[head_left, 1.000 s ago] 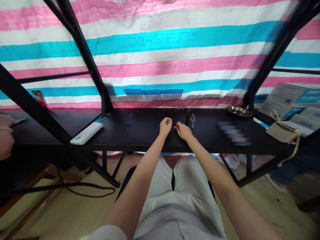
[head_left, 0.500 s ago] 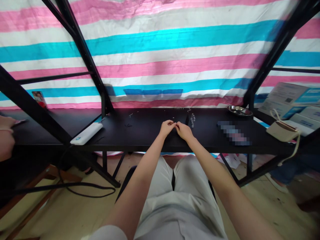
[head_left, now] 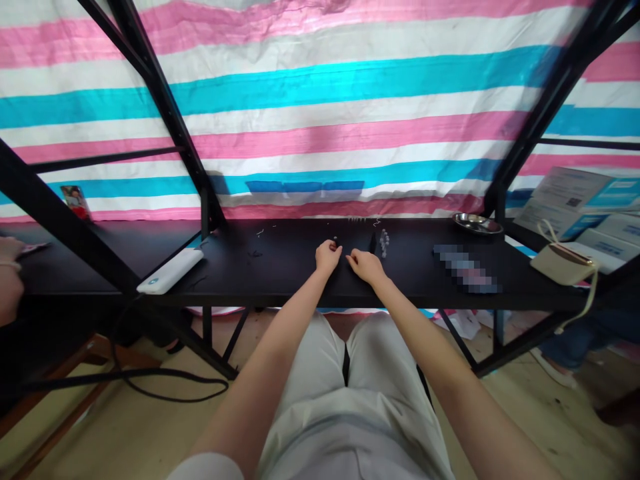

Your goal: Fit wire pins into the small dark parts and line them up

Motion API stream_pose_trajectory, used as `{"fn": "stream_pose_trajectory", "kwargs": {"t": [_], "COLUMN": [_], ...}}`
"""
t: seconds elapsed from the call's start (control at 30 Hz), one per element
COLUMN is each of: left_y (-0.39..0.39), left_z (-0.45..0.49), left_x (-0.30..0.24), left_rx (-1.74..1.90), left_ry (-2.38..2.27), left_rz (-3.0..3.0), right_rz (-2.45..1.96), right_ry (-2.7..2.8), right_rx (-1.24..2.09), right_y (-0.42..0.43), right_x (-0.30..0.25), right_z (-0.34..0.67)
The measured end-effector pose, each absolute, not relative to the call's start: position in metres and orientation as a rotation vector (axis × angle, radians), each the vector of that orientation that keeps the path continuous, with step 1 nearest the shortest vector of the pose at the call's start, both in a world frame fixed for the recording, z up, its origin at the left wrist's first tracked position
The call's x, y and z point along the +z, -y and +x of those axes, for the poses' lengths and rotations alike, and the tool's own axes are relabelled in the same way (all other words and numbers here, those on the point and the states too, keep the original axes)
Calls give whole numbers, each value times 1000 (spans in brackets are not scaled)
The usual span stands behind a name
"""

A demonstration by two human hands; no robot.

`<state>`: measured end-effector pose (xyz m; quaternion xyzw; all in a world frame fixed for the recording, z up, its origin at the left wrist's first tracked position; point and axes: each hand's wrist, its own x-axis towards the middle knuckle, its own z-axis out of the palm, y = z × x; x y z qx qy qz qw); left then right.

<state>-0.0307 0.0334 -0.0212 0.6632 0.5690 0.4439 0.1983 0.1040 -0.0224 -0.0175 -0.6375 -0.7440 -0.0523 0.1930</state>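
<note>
Both hands are over the black table (head_left: 290,273), slightly apart. My left hand (head_left: 329,257) has its fingers curled together in a pinch; a small dark spot shows at its fingertips, too small to name. My right hand (head_left: 367,265) is also closed, thumb and forefinger pressed together and pointing toward the left hand. Whatever lies between its fingers is too small to make out. Just beyond the right hand stands a slim black object (head_left: 373,241), and beside it is a cluster of small clear pieces (head_left: 385,243).
Small pale bits (head_left: 357,219) lie along the back edge. A white power bank (head_left: 171,271) is at left, a steel dish (head_left: 477,224) at back right, a blurred-out item (head_left: 465,268) before it. A beige bag (head_left: 565,261) and boxes (head_left: 575,200) are far right. Another person's arm (head_left: 9,287) shows at left.
My hands were touching at the fingertips and have now parted, leaving a small gap between them. The view has shifted very slightly.
</note>
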Motion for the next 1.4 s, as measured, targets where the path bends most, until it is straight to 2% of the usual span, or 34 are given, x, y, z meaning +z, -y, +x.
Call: {"fn": "stream_pose_trajectory", "kwargs": {"t": [0.23,0.5,1.4], "left_y": [-51,-53,-51], "left_z": [-88,-155,-158], "left_x": [-8,-8,-16], "left_rx": [970,975,880], "left_ry": [-1913,-2124,-2229], "left_rz": [2016,1823,1861], "right_rz": [-1793,-1803,-1822], "right_ry": [2092,2084,2079], "right_rx": [-135,-136,-102], "right_y": [22,22,25], "right_x": [-16,-17,-16], "right_z": [105,103,102]}}
